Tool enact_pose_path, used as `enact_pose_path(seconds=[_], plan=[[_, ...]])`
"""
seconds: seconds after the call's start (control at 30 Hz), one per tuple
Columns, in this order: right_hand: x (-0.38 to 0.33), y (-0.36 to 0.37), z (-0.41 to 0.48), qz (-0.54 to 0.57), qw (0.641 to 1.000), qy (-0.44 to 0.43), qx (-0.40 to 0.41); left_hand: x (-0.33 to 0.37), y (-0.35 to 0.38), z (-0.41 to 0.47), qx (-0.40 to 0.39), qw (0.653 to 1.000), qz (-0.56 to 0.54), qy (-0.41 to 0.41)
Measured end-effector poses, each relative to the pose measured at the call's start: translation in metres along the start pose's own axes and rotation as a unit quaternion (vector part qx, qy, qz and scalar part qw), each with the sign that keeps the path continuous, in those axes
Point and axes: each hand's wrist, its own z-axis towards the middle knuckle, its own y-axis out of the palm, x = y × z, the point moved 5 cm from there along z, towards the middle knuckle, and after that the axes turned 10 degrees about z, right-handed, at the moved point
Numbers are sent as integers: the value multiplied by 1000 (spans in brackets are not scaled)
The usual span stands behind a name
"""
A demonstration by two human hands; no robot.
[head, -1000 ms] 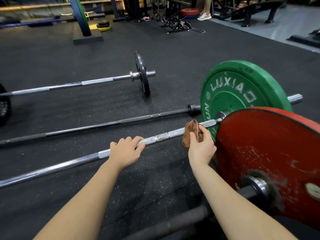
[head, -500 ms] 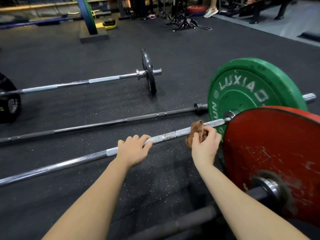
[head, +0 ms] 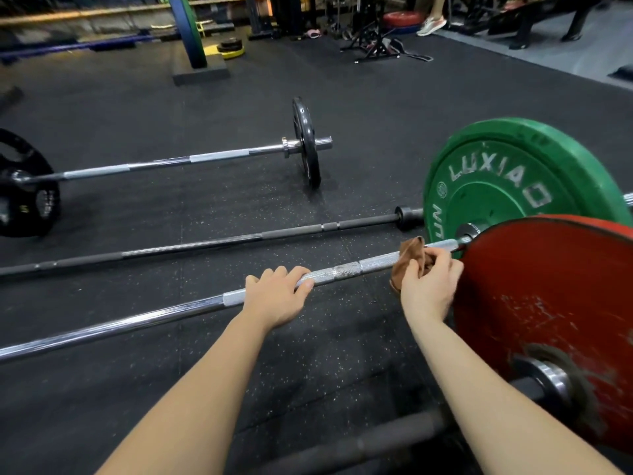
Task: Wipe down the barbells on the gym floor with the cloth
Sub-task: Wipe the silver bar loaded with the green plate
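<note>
We look down along two bare forearms reaching over a dark speckled rubber gym floor [head: 376, 114]. Several bars lie across it, roughly parallel. The one being worked on is a long silver chrome barbell [head: 373, 260] with knurled grip sections, carrying a thick round green rubber plate [head: 507, 200] at its right end. The left hand [head: 274, 299] is curled over the shaft, gripping it, and seems to steady it. Well apart from it, the right hand [head: 428, 286] clamps a small crumpled brown cloth [head: 407, 253] around the same shaft, just beside the green plate's collar. Between the two hands the knurling shows a dull, chalky patch.

At lower right, nearest to us, a large scuffed red round plate [head: 565, 296] sits on a closer dark bar and hides a little of the chrome shaft's end. Beyond the chrome barbell lie a thin matte black bar [head: 212, 243] with no plates in view and, farther off, a silver barbell with small black iron plates [head: 191, 159].

We judge that the wiping of this bar is under way, with the cloth at the plate end. The next move calls for drawing the cloth leftward along the shaft and over the chalky patch, wrapped firmly enough to rub into the knurling. The left hand will have to shift aside. Whether the other bars have been wiped, we cannot tell.
</note>
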Motion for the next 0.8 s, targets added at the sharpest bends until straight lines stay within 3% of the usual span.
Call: enact_pose_path(seconds=[0.13,0.27,0.4,0.57,0.8], plan=[[-13,18,-31,-11,997,-56,-57,0,-1,1,-4,1000,-2,0],[-20,31,-49,16,994,-49,-92,0,-1,1,-10,1000,3,0],[-22,17,-23,50,997,-12,-49,0,0,1,-5,1000,3,0],[-13,-1,3,3,1000,19,16,0,0,0,-6,1000,1,-1],[-20,26,-40,-8,994,-33,-102,0,-1,0,-11,1000,0,-1]])
